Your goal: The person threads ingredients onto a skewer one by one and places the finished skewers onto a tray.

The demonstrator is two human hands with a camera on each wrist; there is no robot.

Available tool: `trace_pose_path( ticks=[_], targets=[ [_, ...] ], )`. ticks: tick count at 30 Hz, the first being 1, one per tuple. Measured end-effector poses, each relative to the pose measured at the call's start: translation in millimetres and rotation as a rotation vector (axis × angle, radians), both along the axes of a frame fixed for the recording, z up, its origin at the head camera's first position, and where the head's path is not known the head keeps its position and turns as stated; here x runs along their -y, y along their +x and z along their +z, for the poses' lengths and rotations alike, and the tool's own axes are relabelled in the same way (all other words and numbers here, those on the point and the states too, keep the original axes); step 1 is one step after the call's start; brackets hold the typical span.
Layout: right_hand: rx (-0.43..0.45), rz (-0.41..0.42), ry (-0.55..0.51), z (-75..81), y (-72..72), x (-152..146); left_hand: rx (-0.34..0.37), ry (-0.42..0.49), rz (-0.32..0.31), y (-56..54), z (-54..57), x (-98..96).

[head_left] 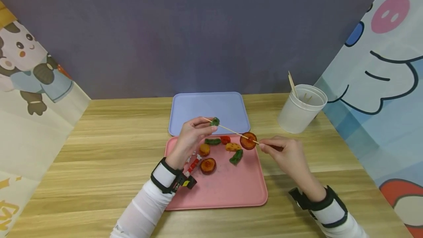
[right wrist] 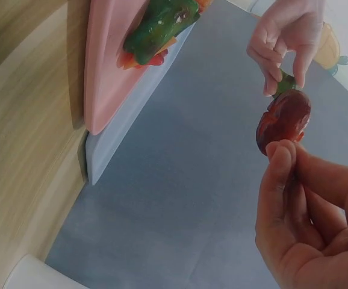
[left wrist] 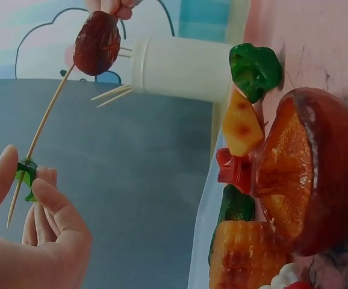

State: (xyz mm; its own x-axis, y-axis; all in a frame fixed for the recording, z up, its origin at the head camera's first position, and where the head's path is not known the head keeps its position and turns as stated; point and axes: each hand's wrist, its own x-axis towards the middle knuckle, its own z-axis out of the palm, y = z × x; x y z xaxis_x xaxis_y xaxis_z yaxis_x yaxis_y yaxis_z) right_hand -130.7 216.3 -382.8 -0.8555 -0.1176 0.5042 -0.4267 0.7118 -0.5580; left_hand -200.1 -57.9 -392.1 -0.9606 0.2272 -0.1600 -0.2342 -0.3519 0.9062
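A thin wooden skewer [head_left: 231, 131] slants between both hands above the pink tray [head_left: 231, 195]. My left hand [head_left: 195, 133] pinches a green pepper piece [left wrist: 26, 171] threaded near the skewer's pointed end, and the bare tip [left wrist: 10, 220] sticks out past it. Thumb and fingers of my right hand [head_left: 287, 153] grip the skewer's other end, right beside a brown mushroom-like slice [head_left: 248, 141] that is also threaded on it. In the right wrist view the slice [right wrist: 284, 122] overlaps the pepper piece, and the right fingertips hide the end of the stick.
On the pink tray lie another brown slice [head_left: 208, 166], a corn piece [head_left: 204, 150], green pepper pieces [head_left: 236, 157], a yellow piece [head_left: 233, 147] and a red piece [head_left: 225, 140]. A blue tray [head_left: 209, 105] stands behind. At the right, a white tub [head_left: 297, 115] holds several sticks.
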Motion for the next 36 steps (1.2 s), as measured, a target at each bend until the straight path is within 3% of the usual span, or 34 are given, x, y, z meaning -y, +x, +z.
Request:
trace_pose_path(
  ticks=[10,17,26,36],
  targets=[
    [-0.009,0.0,0.026,-0.6,-1.0,1,-0.031,-0.048,-0.047,4.4,-5.1,-8.1],
    [-0.001,-0.009,0.048,-2.4,-2.1,4,-0.028,-0.115,-0.045,9.4,-10.9,-17.3],
    [0.023,0.006,0.055,-3.7,-3.4,7,-0.016,-0.103,-0.063,12.9,-17.3,-23.5],
    [0.023,0.014,0.065,-3.1,-6.6,11,0.007,-0.046,-0.081,13.5,-15.4,-29.2]
  ],
)
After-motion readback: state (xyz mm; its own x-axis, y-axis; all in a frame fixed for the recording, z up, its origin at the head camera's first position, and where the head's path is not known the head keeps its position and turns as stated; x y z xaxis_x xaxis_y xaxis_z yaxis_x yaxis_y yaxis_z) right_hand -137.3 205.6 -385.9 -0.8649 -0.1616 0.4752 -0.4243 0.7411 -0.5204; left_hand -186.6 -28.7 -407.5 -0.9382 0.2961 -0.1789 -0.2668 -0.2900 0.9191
